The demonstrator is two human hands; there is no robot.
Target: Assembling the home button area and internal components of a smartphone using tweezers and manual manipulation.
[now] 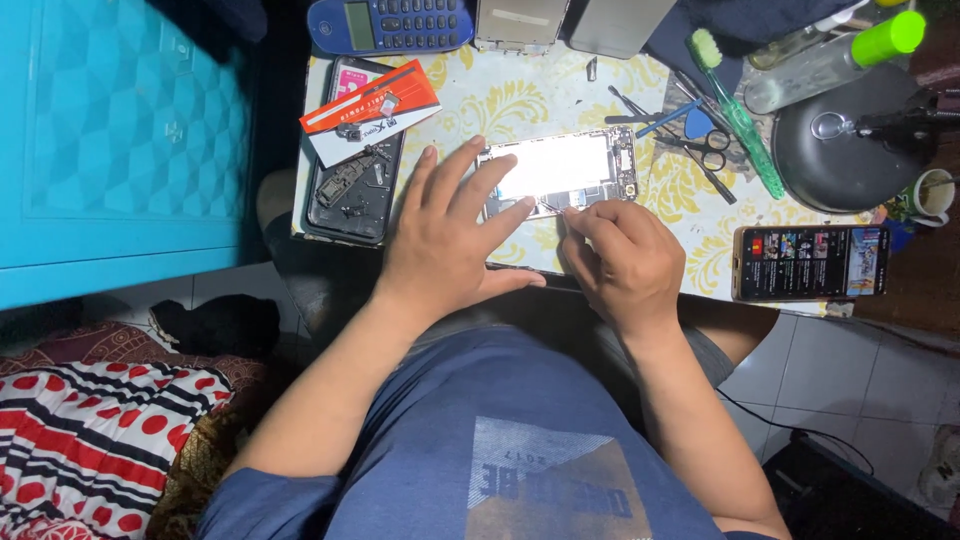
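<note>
Left hand point(445, 240) lies flat with fingers spread on the opened phone point(560, 175), which runs sideways in the middle of the frame, while the right hand point(620, 262), just below it, pinches a thin tool point(549, 208).

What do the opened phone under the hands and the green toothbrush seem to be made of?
Opened phone: probably metal frame, bare and shiny; its inside glares white under the light. Toothbrush: translucent green plastic handle, glossy, with pale bristles.
</note>
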